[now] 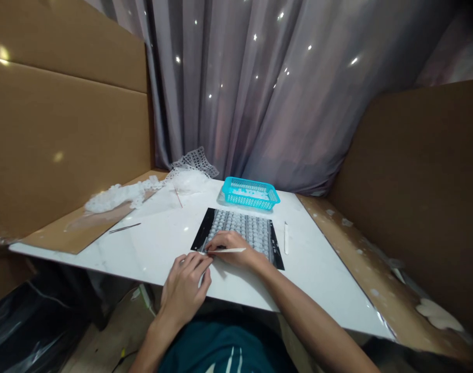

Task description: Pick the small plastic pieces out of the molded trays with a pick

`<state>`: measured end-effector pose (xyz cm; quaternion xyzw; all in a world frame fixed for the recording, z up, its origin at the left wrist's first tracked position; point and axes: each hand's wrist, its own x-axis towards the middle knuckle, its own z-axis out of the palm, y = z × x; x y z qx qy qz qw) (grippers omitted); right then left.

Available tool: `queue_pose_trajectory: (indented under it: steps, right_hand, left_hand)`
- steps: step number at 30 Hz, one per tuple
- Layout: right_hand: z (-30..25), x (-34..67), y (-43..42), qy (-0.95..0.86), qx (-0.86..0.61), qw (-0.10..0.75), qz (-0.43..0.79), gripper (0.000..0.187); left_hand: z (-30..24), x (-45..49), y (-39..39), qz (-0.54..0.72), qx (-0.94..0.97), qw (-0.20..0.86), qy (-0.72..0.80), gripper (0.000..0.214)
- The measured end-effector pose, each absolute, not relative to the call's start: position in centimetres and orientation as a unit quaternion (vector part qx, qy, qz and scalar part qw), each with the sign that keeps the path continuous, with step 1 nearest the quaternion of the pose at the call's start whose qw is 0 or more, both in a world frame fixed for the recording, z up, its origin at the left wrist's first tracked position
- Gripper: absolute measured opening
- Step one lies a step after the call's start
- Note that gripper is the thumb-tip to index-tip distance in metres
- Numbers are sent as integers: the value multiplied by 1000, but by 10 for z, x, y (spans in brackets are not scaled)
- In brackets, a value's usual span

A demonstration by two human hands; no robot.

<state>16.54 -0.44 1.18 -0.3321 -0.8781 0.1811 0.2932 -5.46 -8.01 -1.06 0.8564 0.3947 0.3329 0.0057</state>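
A black sheet (240, 230) covered with rows of small pale round pieces lies on the white table (158, 243). My right hand (232, 248) rests on its near edge, fingers pinched round a thin white stick (226, 250) that points right. My left hand (187, 287) sits just in front of the sheet's near left corner, fingers curled, fingertips touching the sheet's edge beside the stick's tip. What, if anything, the left fingers pinch is too small to make out.
A turquoise plastic basket (251, 193) stands behind the sheet. Another white stick (286, 237) lies right of the sheet. Tweezers (124, 228) lie at the left. White perforated scraps (115, 197) pile up at the back left. Cardboard walls (415, 186) and a grey curtain (259, 88) enclose the table.
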Motion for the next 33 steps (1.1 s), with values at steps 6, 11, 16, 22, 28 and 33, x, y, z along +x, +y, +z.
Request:
queue_pose_trajectory:
  steps: [6,11,16,22,28,33]
  right_hand:
    - [7,155,-1,-819,-372,353,258,7]
    - [13,157,4,-720,-394,453,350,25]
    - [19,164,2,-771,-343,405,351,20]
    - [15,165,2,-790,-354,373,334,19]
    - [16,164,2,-807,-386,355,272,16]
    - [15,164,1,-842,-395,306,204,15]
  left_hand:
    - [-13,-55,-76,337,858,19,387,37]
    - [-13,-56,-77,333,857,6,393,40]
    - [-14,-56,-79,320,860,0,398,43]
    - [-16,-55,-78,326,855,-7,403,42]
    - [-17,-55,-78,329,854,-14,402,42]
    - [-17,-54,-78,331,853,-7,403,41]
